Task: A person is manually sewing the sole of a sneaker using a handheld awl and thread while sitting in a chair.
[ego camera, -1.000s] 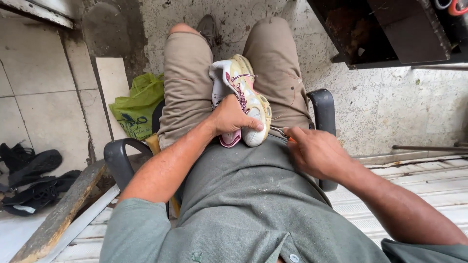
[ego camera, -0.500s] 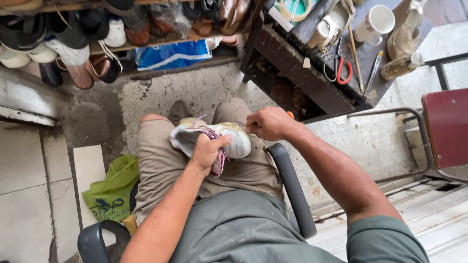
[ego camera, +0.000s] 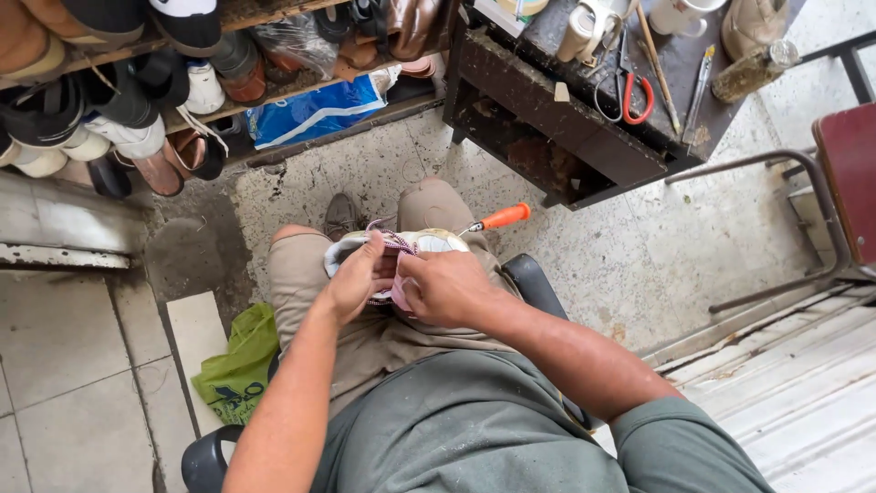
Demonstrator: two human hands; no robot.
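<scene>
A white and pink shoe lies across my lap, its patterned lace hanging loose. My left hand grips the shoe's left side, fingers curled over the edge. My right hand is closed against the shoe's right side. An orange-handled tool sticks out past its knuckles, with the metal shaft running in toward the fingers. The fingertips and the tool's tip are hidden between the two hands.
I sit in a dark chair on a concrete floor. A cluttered workbench with red-handled scissors stands ahead on the right. Shelves of shoes lie ahead on the left. A green bag sits by my left leg, and a red stool is at the right.
My right hand has come back from the workbench to the shoe, and the orange-handled tool now shows beside it. The left hand stays on the shoe. The view tilted up.
</scene>
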